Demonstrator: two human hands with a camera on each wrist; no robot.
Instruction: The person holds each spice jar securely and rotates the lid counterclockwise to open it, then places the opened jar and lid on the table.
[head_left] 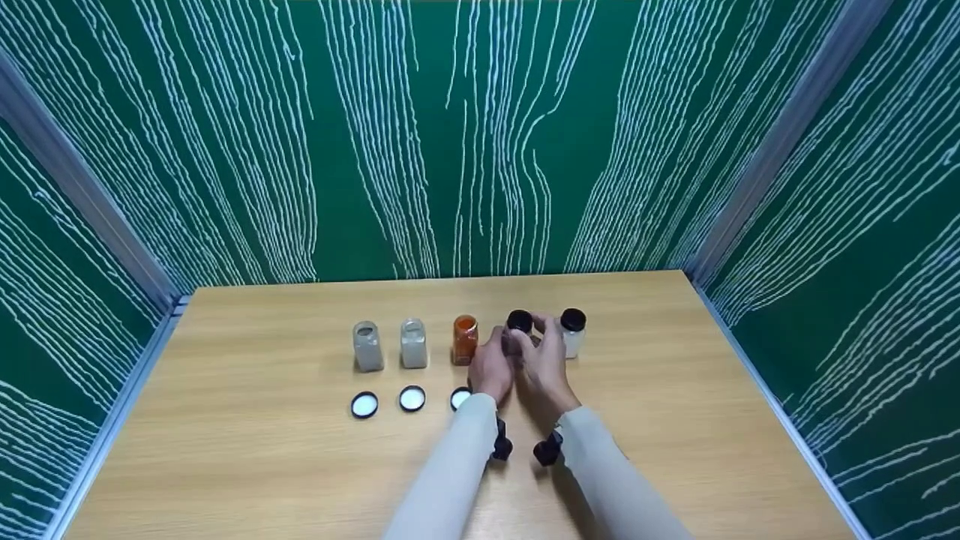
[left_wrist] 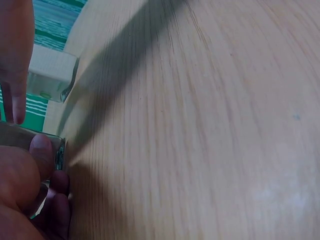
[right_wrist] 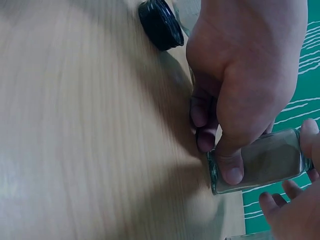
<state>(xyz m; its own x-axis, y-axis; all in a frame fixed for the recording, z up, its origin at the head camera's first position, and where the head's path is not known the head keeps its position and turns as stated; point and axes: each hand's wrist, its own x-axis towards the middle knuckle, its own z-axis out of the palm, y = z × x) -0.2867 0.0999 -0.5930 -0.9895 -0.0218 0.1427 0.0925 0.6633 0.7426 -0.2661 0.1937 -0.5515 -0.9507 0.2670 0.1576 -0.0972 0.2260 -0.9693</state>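
My left hand (head_left: 491, 369) grips the lower part of a square glass jar (right_wrist: 272, 156) holding brownish-grey powder, its thumb along one side near the base. The jar stands upright on the table under a black lid (head_left: 519, 321). My right hand (head_left: 546, 366) has its thumb and fingers around that lid; in the right wrist view the lid lies mostly beyond the frame edge. Left of the hands is an uncapped jar of orange powder (head_left: 465, 343). Right of them stands a jar of white contents (head_left: 572, 343) with a black lid on.
Farther left stand two uncapped jars of pale contents, one at the end (head_left: 368, 349) and one beside it (head_left: 413, 346). Before the uncapped jars lie three black-rimmed lids, white inside up: left (head_left: 364, 405), middle (head_left: 412, 398), right (head_left: 460, 397). Green patterned panels (head_left: 480, 150) enclose the wooden table (head_left: 247, 450).
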